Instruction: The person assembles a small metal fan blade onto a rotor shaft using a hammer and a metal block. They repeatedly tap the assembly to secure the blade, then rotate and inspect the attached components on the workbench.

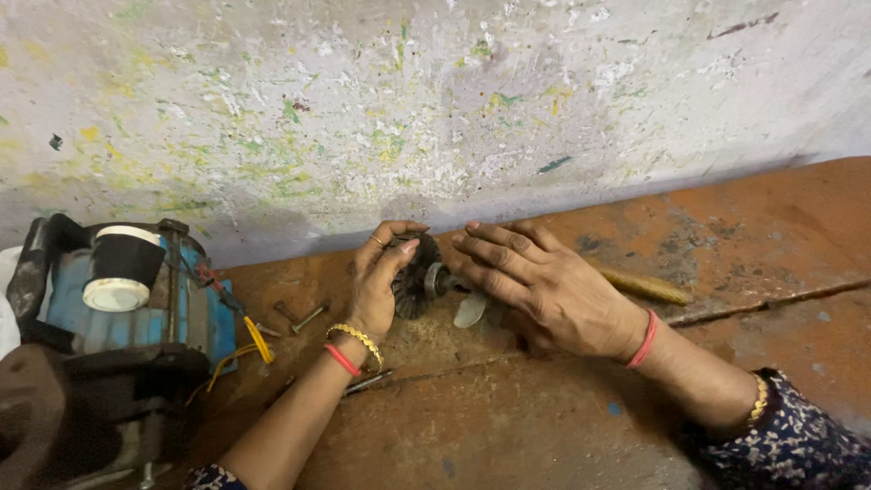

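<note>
My left hand [379, 283] wraps around a dark, round, ribbed rotor part [415, 286] and holds it upright just above the rusty orange surface [544, 426]. A short metal shaft [442, 281] sticks out of that part to the right. My right hand [535, 286] lies over the shaft end, fingers stretched to the left and touching it. A pale flat blade-like piece [470, 310] shows under my right palm. Bangles and a red thread sit on both wrists.
A blue electric motor [118, 299] with a black and white cylinder on top stands at the left, yellow and red wires [249, 336] trailing from it. Loose bolts [307, 318] lie beside it. A yellowish wooden handle [646, 287] rests behind my right hand. A paint-flecked wall [435, 109] rises behind.
</note>
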